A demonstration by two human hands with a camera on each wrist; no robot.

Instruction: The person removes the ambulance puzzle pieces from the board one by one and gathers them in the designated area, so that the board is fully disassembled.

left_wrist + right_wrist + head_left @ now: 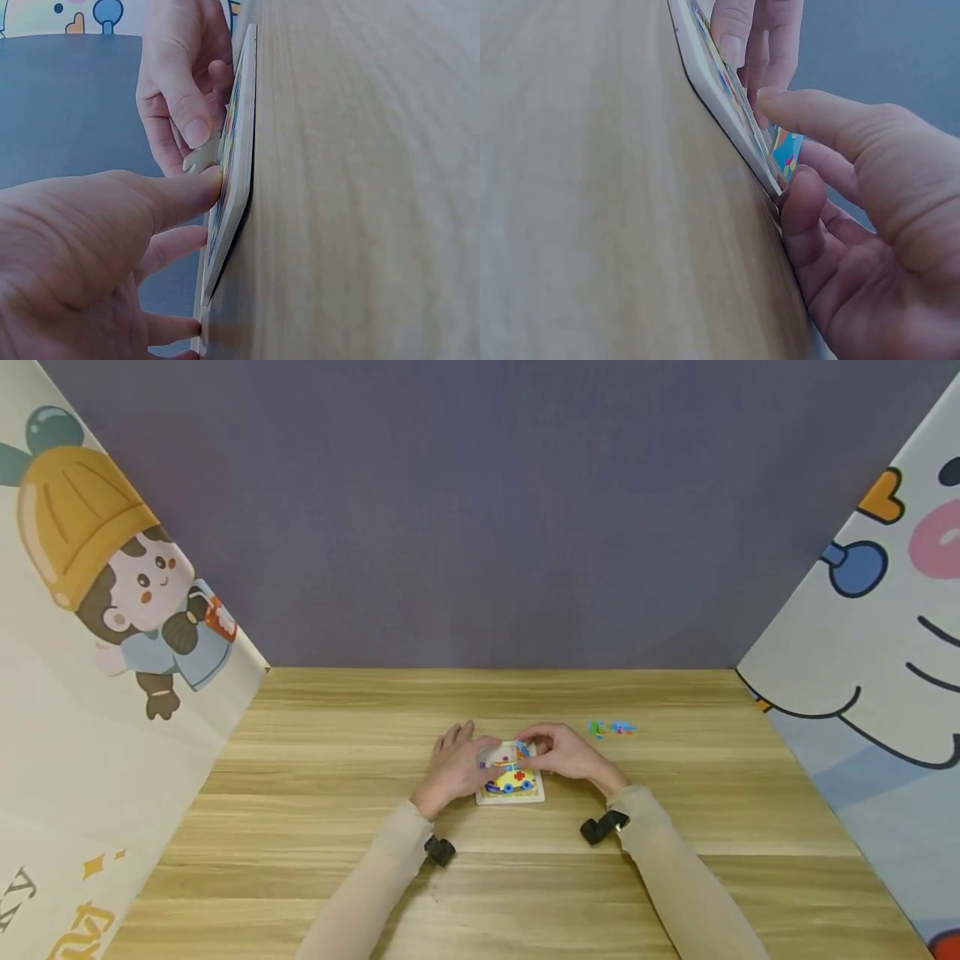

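A small square jigsaw puzzle board with a pale rim lies on the table, picturing a yellow ambulance with a red cross. My left hand lies along the board's left side. Its thumb presses on the picture, and the other fingers are spread past the edge, as the left wrist view shows. Over the top right corner, my right hand pinches a blue and orange puzzle piece. In the right wrist view this piece stands tilted against the board, partly hidden by fingers.
Several loose puzzle pieces, blue, green and orange, lie on the wooden table to the right and behind the board. A dark grey panel rises at the back, with cartoon-printed walls on both sides.
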